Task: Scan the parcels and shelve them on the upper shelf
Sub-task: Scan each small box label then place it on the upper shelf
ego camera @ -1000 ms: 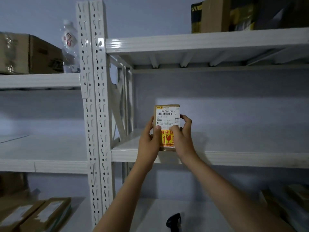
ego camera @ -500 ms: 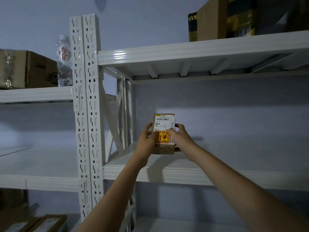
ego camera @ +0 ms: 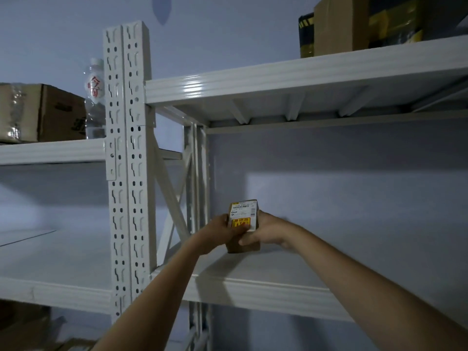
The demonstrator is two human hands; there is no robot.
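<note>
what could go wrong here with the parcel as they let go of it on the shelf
The parcel stands upright on a narrow end, held between the left hand and right hand; it might tip once released. It sits near the shelf bay's left end, by the open bracing, and could topple that way.

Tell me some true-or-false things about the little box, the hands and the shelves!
1. Both hands hold the small parcel. True: the left hand and right hand grip its sides.
2. The parcel lies flat on its label. False: it stands upright on the shelf, label facing us.
3. A water bottle stands beside a cardboard box. True.
4. The top shelf has nothing on it. False: boxes sit there.
</note>
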